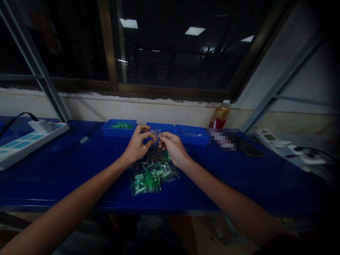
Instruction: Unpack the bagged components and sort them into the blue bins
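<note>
My left hand (140, 143) and my right hand (172, 145) meet over the middle of the blue table, fingers pinched together. Between their fingertips is a small clear plastic bag (155, 133); its contents are too small to make out. Below the hands lies a pile of small dark metal pieces (152, 156), partly hidden by my fingers. Closer to me, several clear bags with green pieces (146, 181) rest flat on the table, some overlapping.
Behind my hands stand a blue tray with green pieces (120, 126), a middle blue tray (164, 126) and a right blue tray (192, 132). Power strips lie at left (32, 140) and right (287, 147). A dark phone-like slab (249, 148) and a red-yellow package (220, 117) are back right.
</note>
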Available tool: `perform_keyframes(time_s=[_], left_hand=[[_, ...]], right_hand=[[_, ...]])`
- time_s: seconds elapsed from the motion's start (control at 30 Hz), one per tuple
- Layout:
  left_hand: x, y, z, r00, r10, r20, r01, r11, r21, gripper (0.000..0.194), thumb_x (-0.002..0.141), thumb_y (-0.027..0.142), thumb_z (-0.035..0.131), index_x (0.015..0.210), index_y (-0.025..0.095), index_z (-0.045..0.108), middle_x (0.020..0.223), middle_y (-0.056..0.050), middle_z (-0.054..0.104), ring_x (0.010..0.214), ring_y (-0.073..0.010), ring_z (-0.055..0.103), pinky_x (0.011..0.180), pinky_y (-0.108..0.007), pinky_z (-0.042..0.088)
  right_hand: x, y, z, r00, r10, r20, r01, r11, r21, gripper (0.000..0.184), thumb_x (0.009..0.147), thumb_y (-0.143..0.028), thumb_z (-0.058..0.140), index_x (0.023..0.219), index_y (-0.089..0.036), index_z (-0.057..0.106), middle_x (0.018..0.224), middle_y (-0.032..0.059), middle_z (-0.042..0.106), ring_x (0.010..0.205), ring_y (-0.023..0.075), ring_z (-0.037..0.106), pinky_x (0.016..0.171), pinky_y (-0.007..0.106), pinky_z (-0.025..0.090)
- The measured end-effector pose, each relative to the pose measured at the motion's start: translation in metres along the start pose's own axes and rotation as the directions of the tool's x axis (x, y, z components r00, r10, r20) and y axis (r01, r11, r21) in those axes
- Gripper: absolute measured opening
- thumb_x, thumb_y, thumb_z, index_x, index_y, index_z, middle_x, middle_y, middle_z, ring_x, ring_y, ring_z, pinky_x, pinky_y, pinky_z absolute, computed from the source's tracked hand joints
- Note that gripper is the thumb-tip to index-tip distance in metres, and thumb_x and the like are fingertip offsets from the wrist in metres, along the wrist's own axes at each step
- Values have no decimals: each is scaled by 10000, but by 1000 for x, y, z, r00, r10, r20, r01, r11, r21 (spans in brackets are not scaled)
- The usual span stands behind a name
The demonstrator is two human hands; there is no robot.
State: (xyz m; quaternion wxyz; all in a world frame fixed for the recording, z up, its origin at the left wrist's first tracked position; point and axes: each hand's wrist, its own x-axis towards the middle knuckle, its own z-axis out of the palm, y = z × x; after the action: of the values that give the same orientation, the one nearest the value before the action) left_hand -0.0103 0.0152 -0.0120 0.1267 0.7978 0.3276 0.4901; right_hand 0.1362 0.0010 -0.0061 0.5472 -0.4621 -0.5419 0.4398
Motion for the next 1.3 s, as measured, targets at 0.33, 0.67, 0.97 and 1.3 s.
perform_keyframes(time_s=[0.33, 0.67, 0.97, 1.3], left_hand=[[3, 2, -4, 887, -435, 154, 452, 755, -474, 363, 845, 455, 412, 919, 167, 621, 919, -54, 574, 901, -188, 515, 696, -275, 426], [0, 2, 5, 894, -437, 102, 423, 746, -514, 165, 783, 317, 550, 818, 157, 526, 733, 13, 533, 676, -104, 502, 610, -207, 385], [-6, 1, 8, 990, -119, 71, 130, 975, -179, 58, 809, 190, 518, 833, 181, 570, 899, -31, 553, 905, -168, 522, 804, -304, 418], [-8, 3, 8, 978, -175, 114, 185, 980, -78, 188, 772, 253, 562, 944, 197, 615, 1038, -69, 472, 992, -204, 477, 793, -322, 441]], right_hand=[[-1, -4, -8, 699, -676, 235, 667, 496, -556, 206, 785, -107, 445, 829, -207, 619, 797, 30, 524, 766, 145, 527, 686, 277, 438], [-7, -2, -6, 761, -592, 265, 614, 524, -591, 266, 714, -51, 460, 868, -200, 619, 968, 68, 408, 934, 178, 467, 786, 336, 448], [2, 3, -7, 975, -223, -4, 207, 911, -357, 399, 805, -490, 444, 593, -187, 594, 712, 21, 502, 760, 155, 511, 715, 305, 406], [0, 3, -10, 927, -374, -7, 348, 869, -352, 220, 795, -351, 489, 774, -186, 633, 603, -13, 574, 531, 116, 489, 504, 233, 355]])
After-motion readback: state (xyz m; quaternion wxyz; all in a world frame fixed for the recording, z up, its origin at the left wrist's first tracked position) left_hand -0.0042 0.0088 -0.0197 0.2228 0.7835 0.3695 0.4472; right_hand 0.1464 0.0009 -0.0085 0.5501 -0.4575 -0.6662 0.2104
